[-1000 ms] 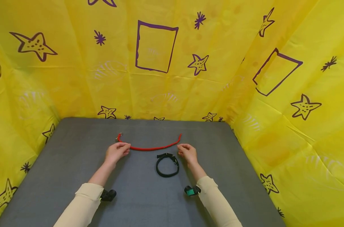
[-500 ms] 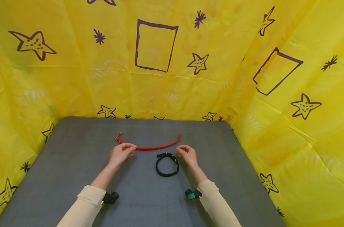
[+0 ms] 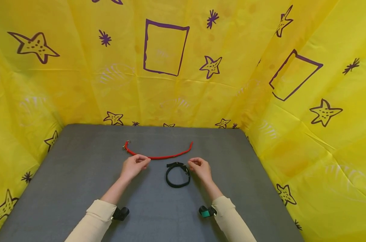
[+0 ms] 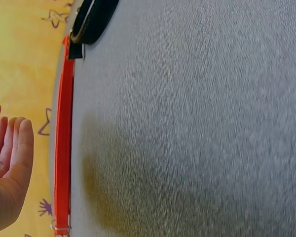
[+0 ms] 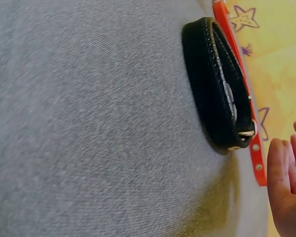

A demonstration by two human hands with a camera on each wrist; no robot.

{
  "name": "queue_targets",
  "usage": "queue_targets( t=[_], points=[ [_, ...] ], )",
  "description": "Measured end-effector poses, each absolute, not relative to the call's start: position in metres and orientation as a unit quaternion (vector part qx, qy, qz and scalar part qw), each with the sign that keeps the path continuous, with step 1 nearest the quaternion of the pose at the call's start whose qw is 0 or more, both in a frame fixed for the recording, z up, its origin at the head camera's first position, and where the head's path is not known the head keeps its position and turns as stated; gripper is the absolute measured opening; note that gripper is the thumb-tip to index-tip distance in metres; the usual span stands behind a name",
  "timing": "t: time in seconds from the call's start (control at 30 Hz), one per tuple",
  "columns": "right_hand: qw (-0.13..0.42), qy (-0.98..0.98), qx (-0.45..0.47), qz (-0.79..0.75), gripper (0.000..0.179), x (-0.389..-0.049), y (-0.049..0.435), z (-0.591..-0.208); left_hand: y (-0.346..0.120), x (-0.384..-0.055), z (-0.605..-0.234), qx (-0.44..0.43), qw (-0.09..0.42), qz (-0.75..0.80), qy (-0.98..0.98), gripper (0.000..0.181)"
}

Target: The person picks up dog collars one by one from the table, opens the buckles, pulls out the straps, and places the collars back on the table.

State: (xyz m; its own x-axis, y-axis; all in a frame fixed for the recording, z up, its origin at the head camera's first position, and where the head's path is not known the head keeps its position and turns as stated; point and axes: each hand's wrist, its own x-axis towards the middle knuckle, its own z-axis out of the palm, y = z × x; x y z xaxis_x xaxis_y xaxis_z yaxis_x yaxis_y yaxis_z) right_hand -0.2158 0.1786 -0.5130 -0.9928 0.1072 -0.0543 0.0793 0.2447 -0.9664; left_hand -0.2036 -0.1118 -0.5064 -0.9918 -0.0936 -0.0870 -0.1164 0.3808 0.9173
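A red collar (image 3: pixel 168 157) lies unfastened in a shallow curve on the grey surface, its metal buckle end at the left. Nearer to me a black collar (image 3: pixel 177 186) is closed into a ring and stands on its edge in the right wrist view. My left hand (image 3: pixel 134 167) hovers in front of the red collar, covering a bit of it in the head view; its fingers (image 4: pixel 23 148) are loosely bent and hold nothing. Just right of the black collar hovers my right hand (image 3: pixel 202 169), its fingers (image 5: pixel 277 163) likewise relaxed and apart from both collars.
A grey cloth-covered table (image 3: pixel 89 151) carries the collars. Yellow fabric walls (image 3: pixel 122 90) printed with starfish and frames enclose it at the back and both sides. Wrist cameras (image 3: pixel 121 213) sit on both forearms.
My left hand has moved right along the red collar, uncovering more of its buckle end. The right hand has dropped slightly. Both collars lie as before.
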Motion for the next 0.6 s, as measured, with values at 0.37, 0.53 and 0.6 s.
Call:
queue_targets(
  t=[0.37,0.53,0.6],
  points=[
    [0.019,-0.814,-0.046,0.579,0.013,-0.215,0.187,-0.533,-0.093,-0.199,-0.510,-0.025,-0.015,0.516,0.856,0.014],
    [0.023,-0.828,-0.026,0.560,0.011,-0.211,0.189,-0.536,-0.086,-0.196,-0.515,0.007,-0.040,0.489,0.871,0.010],
    [0.024,-0.835,-0.023,0.549,0.011,-0.209,0.189,-0.538,-0.083,-0.196,-0.517,0.019,-0.044,0.481,0.875,0.010]
  ],
)
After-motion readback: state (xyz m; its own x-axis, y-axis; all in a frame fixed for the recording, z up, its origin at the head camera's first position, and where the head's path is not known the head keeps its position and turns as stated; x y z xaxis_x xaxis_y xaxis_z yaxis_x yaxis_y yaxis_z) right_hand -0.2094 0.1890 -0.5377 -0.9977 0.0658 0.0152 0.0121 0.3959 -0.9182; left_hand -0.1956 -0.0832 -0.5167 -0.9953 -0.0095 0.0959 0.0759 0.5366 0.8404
